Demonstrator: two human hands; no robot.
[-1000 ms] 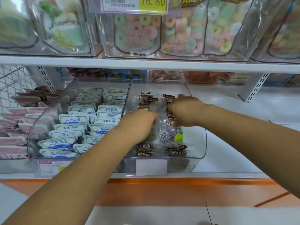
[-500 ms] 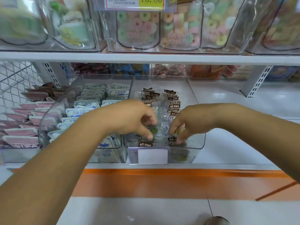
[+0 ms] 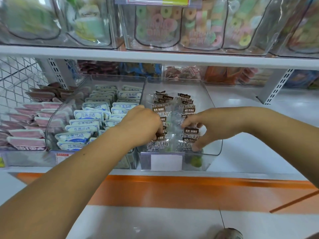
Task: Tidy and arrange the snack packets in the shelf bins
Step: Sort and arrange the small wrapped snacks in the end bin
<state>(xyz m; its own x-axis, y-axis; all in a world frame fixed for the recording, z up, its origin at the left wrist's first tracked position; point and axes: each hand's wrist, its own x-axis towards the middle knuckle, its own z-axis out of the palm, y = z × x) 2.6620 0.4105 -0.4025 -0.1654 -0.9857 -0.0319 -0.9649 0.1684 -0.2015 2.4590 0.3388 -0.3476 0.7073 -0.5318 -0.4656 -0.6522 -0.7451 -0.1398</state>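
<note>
A clear plastic bin (image 3: 211, 102) on the lower shelf holds two rows of transparent snack packets with brown labels (image 3: 186, 107). Both hands reach into this bin. My left hand (image 3: 143, 125) is over the left row, its fingers curled down onto the near packets; the fingertips are hidden behind the hand. My right hand (image 3: 205, 128) is over the right row, thumb and fingers spread and bent, pinching the tops of the front packets. Left of it, a second clear bin (image 3: 58, 114) is full of white and blue packets (image 3: 89, 116) in neat rows.
Pink packets (image 3: 27, 133) are stacked at the far left beside a wire mesh panel (image 3: 15, 78). An upper shelf (image 3: 155, 56) carries clear bins of ring candies (image 3: 172, 26). A white shelf surface (image 3: 259, 131) lies right of the bin. An orange strip (image 3: 172, 188) runs below the shelf edge.
Both hands have stayed in the right bin, working along the packet rows toward the front. The front packets now stand more upright with their labels showing.
</note>
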